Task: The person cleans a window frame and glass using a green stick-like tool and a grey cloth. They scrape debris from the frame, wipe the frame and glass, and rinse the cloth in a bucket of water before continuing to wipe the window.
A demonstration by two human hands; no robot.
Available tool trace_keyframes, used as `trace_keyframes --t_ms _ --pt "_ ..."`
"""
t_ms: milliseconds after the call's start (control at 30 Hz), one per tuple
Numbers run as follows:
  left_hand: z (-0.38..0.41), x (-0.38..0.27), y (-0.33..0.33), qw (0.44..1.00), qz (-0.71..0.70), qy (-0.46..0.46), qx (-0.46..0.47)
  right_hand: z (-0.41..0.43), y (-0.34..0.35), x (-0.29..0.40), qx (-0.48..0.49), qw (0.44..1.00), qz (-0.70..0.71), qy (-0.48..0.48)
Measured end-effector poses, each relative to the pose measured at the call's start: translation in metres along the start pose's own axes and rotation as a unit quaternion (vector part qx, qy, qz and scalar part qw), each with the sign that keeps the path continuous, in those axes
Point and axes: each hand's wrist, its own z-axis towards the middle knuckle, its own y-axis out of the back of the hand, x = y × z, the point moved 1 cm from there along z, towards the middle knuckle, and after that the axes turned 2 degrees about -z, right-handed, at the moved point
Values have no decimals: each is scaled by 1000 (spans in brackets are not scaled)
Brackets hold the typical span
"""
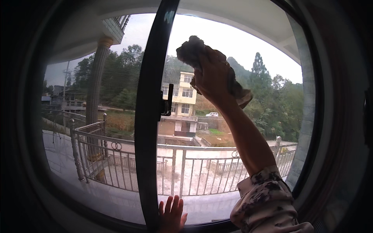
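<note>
My right hand (214, 77) is raised high on the window pane (204, 171), shut on a dark crumpled cloth (191, 52). The cloth bunches out past my fingertips, and a loose end hangs out on the right by my wrist. It appears pressed to the glass. Low down, my left hand (172, 214) has its fingers apart and pointing up, holding nothing. It is beside the foot of the dark vertical window frame (150, 116), before the lower part of the pane; whether its palm touches the glass cannot be told.
A black window latch (167, 100) juts from the vertical frame, left of my right forearm. An insect screen (116, 174) covers the left half of the window. Outside stand a metal railing (204, 176), a column (96, 87), a pale building (186, 93) and trees.
</note>
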Motion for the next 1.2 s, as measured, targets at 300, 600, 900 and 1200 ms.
trace_keyframes --t_ms 300,600,900,1200 --pt "4 -4 -6 1000 8 0 -4 -65 65 -252 -19 906 -338 -254" --pt "4 -10 -7 1000 20 -3 -10 95 -38 -63 29 985 -167 15" --pt "1 0 1 999 31 31 -2 3 -12 28 86 989 -16 122" --pt "4 0 -4 997 77 -16 23 -36 3 24 44 995 6 92"
